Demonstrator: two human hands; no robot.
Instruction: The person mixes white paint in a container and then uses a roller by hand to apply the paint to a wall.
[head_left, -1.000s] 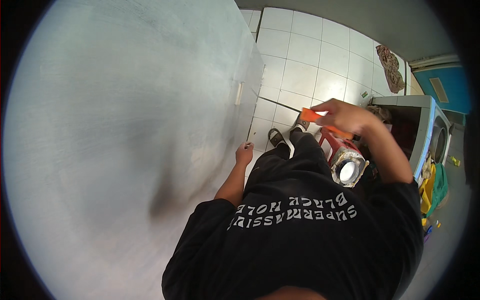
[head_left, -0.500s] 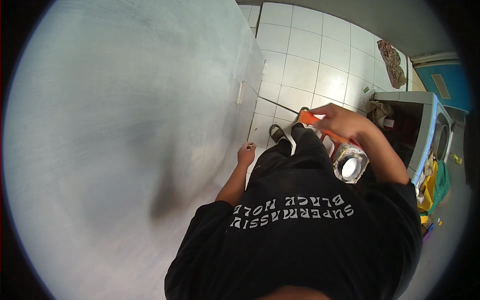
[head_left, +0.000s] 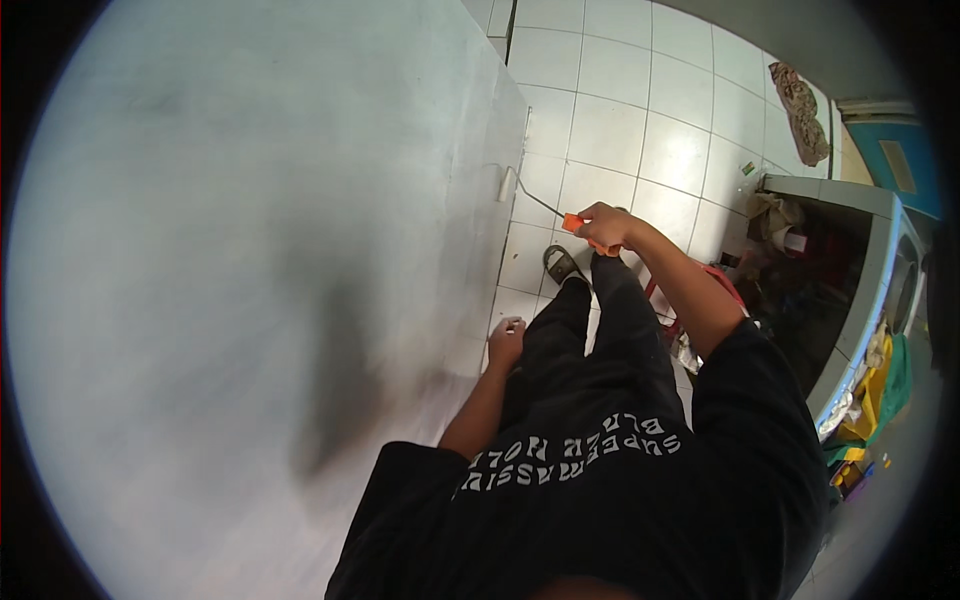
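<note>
My right hand (head_left: 608,226) is wrapped around the orange handle (head_left: 573,222) of a paint roller. From it a thin metal rod runs left to the white roller sleeve (head_left: 507,185), which lies against the pale grey-white wall (head_left: 250,200) close to its bottom edge. Beside the same wall, lower down and nearer to me, hangs my left hand (head_left: 508,336), its fingers curled in with pale smears on them; no object shows in it. Past my right forearm, a sliver of a paint-smeared container (head_left: 687,355) shows, mostly hidden.
White tiles (head_left: 610,120) cover the floor, with my sandalled foot (head_left: 562,264) on them. At right stands a tiled counter (head_left: 850,300) with cluttered shelf space below. A crumpled patterned cloth (head_left: 800,115) lies farther off. Red legs of some furniture (head_left: 722,283) show behind my right arm.
My right arm has stretched forward and left, covering most of the container that was in plain sight. The roller sleeve has shifted right, toward the wall's bottom edge. My left hand appears lower.
</note>
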